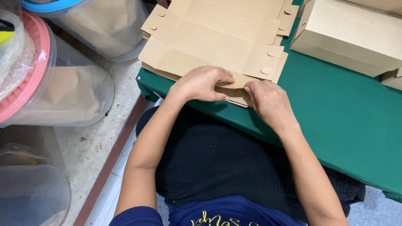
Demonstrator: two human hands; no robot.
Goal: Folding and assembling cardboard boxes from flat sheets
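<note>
- Head view: left hand (201,83) and right hand (270,102) lie close together, fingertips pressed on the near edge of a stack of flat cardboard blanks (217,42).
- Left fingers curl over the edge; whether they grip a sheet, cannot tell. Right hand lies flat, palm down.
- Stack lies on a green table (343,121), stretching away beyond both hands.
- Folded cardboard boxes (351,33) stand beyond the right hand, well apart.
- Clear plastic tubs (71,92) sit left of the left hand.
</note>
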